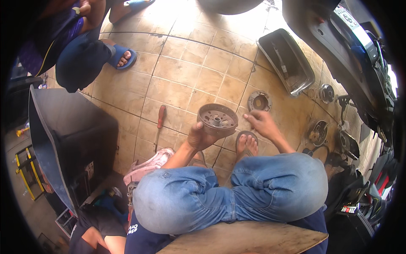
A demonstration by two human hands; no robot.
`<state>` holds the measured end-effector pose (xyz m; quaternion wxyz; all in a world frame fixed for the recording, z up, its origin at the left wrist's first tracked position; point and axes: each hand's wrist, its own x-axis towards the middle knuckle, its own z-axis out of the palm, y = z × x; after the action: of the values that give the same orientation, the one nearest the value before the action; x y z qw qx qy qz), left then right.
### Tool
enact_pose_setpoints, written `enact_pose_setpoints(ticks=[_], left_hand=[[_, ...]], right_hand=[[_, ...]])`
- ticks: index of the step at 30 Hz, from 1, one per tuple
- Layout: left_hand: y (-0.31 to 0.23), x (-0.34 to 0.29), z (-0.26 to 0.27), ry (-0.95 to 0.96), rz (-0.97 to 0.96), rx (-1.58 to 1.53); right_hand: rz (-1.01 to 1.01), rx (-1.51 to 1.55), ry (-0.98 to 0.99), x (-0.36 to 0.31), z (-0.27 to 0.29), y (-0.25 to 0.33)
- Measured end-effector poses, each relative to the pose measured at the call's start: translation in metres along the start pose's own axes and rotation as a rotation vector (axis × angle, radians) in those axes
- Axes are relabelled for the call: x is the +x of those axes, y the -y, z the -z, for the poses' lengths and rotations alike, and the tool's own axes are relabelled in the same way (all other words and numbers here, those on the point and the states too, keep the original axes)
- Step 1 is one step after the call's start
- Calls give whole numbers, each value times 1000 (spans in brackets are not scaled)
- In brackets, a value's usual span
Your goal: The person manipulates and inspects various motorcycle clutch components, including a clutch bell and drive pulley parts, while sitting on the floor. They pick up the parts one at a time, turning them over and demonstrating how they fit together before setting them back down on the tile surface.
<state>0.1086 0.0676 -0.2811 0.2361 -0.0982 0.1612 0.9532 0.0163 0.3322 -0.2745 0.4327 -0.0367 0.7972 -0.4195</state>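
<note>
Clamped the brown metal drum (217, 122) in the left grip (201, 137) above the tiled floor (190, 80); could not tell the right grip's (263, 124) closure. Appeared already detached, with a ring-shaped part (252, 102) left lying separately.

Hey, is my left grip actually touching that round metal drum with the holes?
Touching. The head view shows the left grip holding the perforated metal drum from its near-left side, thumb against the outer wall.

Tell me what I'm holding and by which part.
Your left hand holds the round metal drum by the left side of its outer wall. Your right hand is apart; whether it pinches anything small, I can't tell.
</note>
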Motion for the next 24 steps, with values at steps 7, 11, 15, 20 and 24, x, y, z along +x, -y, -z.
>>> enact_pose_setpoints(ticks=[7,11,15,20,24], left_hand=[[-18,1,-12,92,-152,-109],[-27,-16,-8,54,-190,-6],[-32,-10,-13,75,-239,-121],[-30,-8,-1,68,-241,-132],[-24,-17,-6,-84,-176,-113]], right_hand=[[256,-864,-429,29,-4,-38],[191,-831,-372,50,-16,-28],[523,-717,-391,70,-6,-17],[767,-414,-117,48,9,79],[965,-721,99,41,1,123]])
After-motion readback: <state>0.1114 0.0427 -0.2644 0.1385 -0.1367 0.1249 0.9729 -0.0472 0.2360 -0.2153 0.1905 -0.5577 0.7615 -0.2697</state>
